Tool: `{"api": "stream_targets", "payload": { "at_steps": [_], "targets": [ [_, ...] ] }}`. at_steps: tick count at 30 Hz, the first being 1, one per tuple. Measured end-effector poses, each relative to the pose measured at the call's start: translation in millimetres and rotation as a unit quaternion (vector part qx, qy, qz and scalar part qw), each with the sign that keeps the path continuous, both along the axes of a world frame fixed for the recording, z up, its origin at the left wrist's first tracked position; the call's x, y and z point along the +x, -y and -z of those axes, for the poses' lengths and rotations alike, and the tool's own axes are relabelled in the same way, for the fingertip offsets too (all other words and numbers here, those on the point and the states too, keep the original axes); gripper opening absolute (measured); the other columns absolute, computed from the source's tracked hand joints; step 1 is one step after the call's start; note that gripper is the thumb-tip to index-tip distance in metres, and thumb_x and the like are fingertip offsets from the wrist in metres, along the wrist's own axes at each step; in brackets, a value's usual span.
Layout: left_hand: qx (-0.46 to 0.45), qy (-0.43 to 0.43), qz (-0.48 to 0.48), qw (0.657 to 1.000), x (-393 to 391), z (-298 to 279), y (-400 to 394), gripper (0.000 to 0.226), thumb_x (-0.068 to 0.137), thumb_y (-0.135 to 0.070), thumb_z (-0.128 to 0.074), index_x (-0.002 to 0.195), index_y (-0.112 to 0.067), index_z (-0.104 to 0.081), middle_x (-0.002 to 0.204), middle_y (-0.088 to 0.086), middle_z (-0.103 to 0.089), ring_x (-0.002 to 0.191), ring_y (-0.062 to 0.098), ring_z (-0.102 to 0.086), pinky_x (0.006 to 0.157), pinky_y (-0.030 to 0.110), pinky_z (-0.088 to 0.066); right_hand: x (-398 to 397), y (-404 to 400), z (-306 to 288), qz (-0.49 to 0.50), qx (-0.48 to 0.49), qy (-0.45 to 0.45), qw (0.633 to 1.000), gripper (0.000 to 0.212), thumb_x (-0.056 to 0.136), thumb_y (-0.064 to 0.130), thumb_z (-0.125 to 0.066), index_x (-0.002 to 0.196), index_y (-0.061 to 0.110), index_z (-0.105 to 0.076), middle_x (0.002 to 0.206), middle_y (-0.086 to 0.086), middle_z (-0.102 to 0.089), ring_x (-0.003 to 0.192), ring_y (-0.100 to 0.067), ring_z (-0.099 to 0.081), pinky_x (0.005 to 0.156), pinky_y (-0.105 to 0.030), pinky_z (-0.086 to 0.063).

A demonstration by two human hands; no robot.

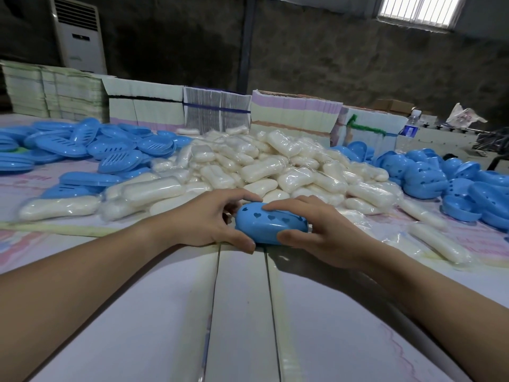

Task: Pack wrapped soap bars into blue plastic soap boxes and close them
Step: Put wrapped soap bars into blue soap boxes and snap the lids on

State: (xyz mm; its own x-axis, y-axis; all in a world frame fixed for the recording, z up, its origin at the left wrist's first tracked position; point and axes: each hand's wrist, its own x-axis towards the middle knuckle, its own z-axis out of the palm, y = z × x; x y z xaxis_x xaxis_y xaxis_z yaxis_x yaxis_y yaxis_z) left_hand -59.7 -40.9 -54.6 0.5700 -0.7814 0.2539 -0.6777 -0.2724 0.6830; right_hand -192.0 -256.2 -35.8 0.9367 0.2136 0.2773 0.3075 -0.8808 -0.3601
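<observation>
A blue plastic soap box [271, 226] with heart-shaped holes in its lid lies on the table in front of me, its lid down. My left hand [209, 219] grips its left end, thumb at the near edge and fingers curled over the top. My right hand [316, 232] grips its right end, index finger on the lid and thumb at the near side. What is inside the box is hidden. Behind it rises a big heap of wrapped white soap bars [264, 166].
Blue slotted box trays [82, 144] are piled at the left, blue heart-holed lids [451, 183] at the right. Stacks of flat cartons [214, 108] line the back edge, with a water bottle [410, 128] at the far right. The white table [239, 312] stretches toward me.
</observation>
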Motion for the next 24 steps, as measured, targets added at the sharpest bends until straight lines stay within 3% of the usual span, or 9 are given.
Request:
{"api": "stream_targets", "payload": {
  "at_steps": [7, 11, 15, 17, 20, 24],
  "targets": [
    [0.0, 0.015, 0.024, 1.0, 0, 2, -2, 0.076, 0.069, -0.036, -0.092, 0.137, -0.036, -0.058, 0.127, -0.019, -0.062, 0.118, 0.004, -0.058, 0.105, 0.037, -0.05, 2, 2, -1, 0.005, -0.002, -0.011, 1.0, 0.04, 0.084, 0.054, -0.052, 0.12, 0.067, -0.042, 0.116, 0.004, -0.055, 0.103, -0.009, -0.046, 0.09, -0.034, -0.043],
    [0.0, 0.066, 0.015, 0.998, -2, 3, -3, 0.071, 0.073, -0.04, -0.088, 0.138, -0.035, -0.058, 0.124, -0.018, -0.065, 0.113, 0.0, -0.06, 0.1, 0.027, -0.051, 7, 4, -1, 0.009, -0.006, -0.015, 1.0, 0.043, 0.085, 0.053, -0.049, 0.127, 0.06, -0.043, 0.118, 0.006, -0.058, 0.103, -0.009, -0.048, 0.089, -0.033, -0.044],
    [0.013, 0.103, 0.005, 0.995, -2, 1, -2, 0.067, 0.078, -0.058, -0.073, 0.139, -0.035, -0.057, 0.124, -0.015, -0.066, 0.111, 0.002, -0.06, 0.098, 0.027, -0.051, 8, 7, 0, 0.012, -0.005, -0.012, 1.0, 0.036, 0.087, 0.056, -0.045, 0.12, 0.068, -0.038, 0.118, 0.015, -0.057, 0.1, -0.005, -0.047, 0.084, -0.027, -0.04],
    [0.006, 0.11, 0.005, 0.994, -2, 1, -1, 0.064, 0.079, -0.067, -0.07, 0.135, -0.038, -0.058, 0.12, -0.017, -0.067, 0.108, 0.001, -0.061, 0.094, 0.021, -0.05, 6, 8, 2, 0.009, -0.025, 0.002, 1.0, 0.048, 0.083, 0.059, -0.052, 0.128, 0.061, -0.036, 0.116, 0.024, -0.055, 0.101, -0.008, -0.046, 0.086, -0.026, -0.039],
    [-0.008, 0.122, 0.001, 0.993, -5, 0, 1, 0.051, 0.077, -0.069, -0.058, 0.124, -0.051, -0.057, 0.109, -0.023, -0.068, 0.102, -0.002, -0.061, 0.084, 0.009, -0.046, 6, 8, 4, 0.021, -0.072, 0.044, 0.996, 0.062, 0.08, 0.053, -0.066, 0.135, 0.049, -0.037, 0.118, 0.023, -0.057, 0.101, -0.01, -0.047, 0.086, -0.033, -0.045],
    [-0.014, 0.118, 0.021, 0.993, -6, -1, 1, 0.05, 0.075, -0.066, -0.065, 0.123, -0.053, -0.055, 0.113, -0.03, -0.062, 0.106, -0.001, -0.06, 0.083, 0.009, -0.046, 8, 10, 4, 0.04, -0.1, 0.07, 0.992, 0.06, 0.083, 0.05, -0.066, 0.135, 0.048, -0.036, 0.113, 0.019, -0.058, 0.099, -0.007, -0.047, 0.081, -0.037, -0.048]
  ]
}}
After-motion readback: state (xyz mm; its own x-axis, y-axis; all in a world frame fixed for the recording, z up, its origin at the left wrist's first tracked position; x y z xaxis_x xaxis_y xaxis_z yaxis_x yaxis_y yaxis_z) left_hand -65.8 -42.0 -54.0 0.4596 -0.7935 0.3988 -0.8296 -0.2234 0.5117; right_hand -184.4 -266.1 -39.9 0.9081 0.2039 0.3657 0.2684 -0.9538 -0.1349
